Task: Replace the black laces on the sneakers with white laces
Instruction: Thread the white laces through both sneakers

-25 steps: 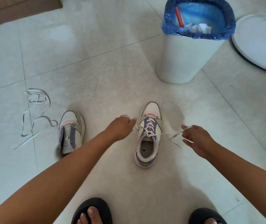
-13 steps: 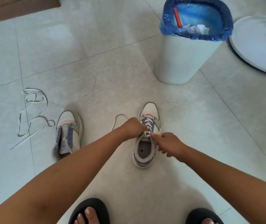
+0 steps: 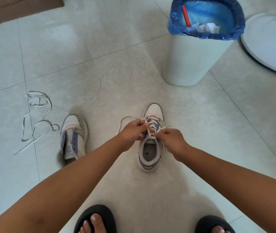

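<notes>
- Sneaker on the right stands upright on the tiled floor, toe pointing away from the person, heel nearest; white lace crisscrossed through its eyelets up to near the collar.
- Left hand sits at the sneaker's left side, fingers curled and pinching the lace at the upper eyelets; a slack loop of the same lace arcs out on the floor just left of that hand.
- Right hand sits at the sneaker's right side, thumb and forefinger pinched on the lace at the top crossing — other fingers curled under; a short lace end shows just beyond its knuckles.
- Both hands close together, nearly touching over the tongue.
- Second sneaker lies to the left, well apart from the first, with no lace in its eyelets and its tongue exposed.
- Loose white lace lies in tangled loops on the floor further left, one loop just beside the second sneaker's toe.
- White bin with a blue liner stands beyond the laced sneaker — crumpled paper and a red stick-like item inside.
- Round white object lies right of the bin, partly cut off by the frame edge.
- Black sandals on the person's feet at the bottom edge.
</notes>
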The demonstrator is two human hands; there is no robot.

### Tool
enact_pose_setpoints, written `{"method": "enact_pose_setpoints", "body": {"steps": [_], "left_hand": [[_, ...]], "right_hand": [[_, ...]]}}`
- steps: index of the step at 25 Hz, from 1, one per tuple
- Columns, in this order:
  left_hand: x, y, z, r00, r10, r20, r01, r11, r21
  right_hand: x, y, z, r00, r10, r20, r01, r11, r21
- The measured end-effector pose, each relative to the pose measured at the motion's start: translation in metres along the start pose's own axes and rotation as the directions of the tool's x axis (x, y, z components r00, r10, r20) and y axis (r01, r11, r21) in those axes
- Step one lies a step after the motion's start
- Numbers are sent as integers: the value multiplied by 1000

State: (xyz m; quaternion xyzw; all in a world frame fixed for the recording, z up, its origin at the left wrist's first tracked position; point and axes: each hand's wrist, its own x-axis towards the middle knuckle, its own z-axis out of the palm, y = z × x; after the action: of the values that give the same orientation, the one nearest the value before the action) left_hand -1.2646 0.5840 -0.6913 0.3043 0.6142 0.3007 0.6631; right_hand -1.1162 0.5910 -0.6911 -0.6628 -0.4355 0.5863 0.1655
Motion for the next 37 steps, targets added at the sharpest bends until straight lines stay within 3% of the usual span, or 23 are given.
{"method": "enact_pose_setpoints", "body": {"steps": [3, 7, 12, 15, 18, 20, 22, 25, 27, 29, 30, 33, 35, 37], "left_hand": [[0, 1, -3, 1000, -18, 13, 19, 1000, -6], [-1, -2, -3, 999, -43, -2, 43, 999, 10], [0, -2, -4, 997, -76, -19, 74, 995, -73], [-1, -7, 1, 985, -155, -69, 129, 949, -287], [-3, -7, -2, 975, -214, -62, 176, 909, -377], [-5, -3, -5, 988, -138, -61, 121, 966, -230], [-6, 3, -4, 992, 59, -116, -49, 994, 93], [-5, 9, 0, 918, 384, -98, -290, 820, 492], [-4, 10, -1, 904, 427, -16, -361, 785, 503], [-6, 9, -4, 920, 384, 80, -368, 775, 513], [-7, 9, -8, 923, 365, 122, -362, 718, 595], [-15, 9, -22, 931, 300, 207, -322, 410, 853], [-25, 6, -35, 948, 47, 314, -309, 358, 881], [-40, 5, -43, 859, -392, 329, -165, 395, 904]], "right_hand": [[1, -4, 1, 992, -122, -35, 124, 991, 54], [5, -5, -3, 995, 57, 76, -82, 919, 386], [12, -6, -3, 979, 21, 203, -112, 889, 443], [16, -5, -7, 982, 36, 185, -120, 878, 464], [14, -7, -11, 982, 3, 190, -72, 931, 359], [12, -12, -10, 980, -88, 181, 52, 980, 193], [9, -20, -7, 958, -200, 204, 204, 979, 5], [6, -26, 2, 924, -271, 270, 355, 871, -339], [5, -25, 1, 930, -248, 270, 326, 896, -301], [4, -24, -3, 936, -226, 269, 272, 951, -149], [4, -22, -5, 944, -210, 254, 238, 968, -85], [9, -17, -12, 962, -101, 253, 85, 994, 73], [13, -14, -16, 956, -11, 292, -32, 989, 142], [15, -13, -18, 948, 28, 316, -79, 986, 148]]}}
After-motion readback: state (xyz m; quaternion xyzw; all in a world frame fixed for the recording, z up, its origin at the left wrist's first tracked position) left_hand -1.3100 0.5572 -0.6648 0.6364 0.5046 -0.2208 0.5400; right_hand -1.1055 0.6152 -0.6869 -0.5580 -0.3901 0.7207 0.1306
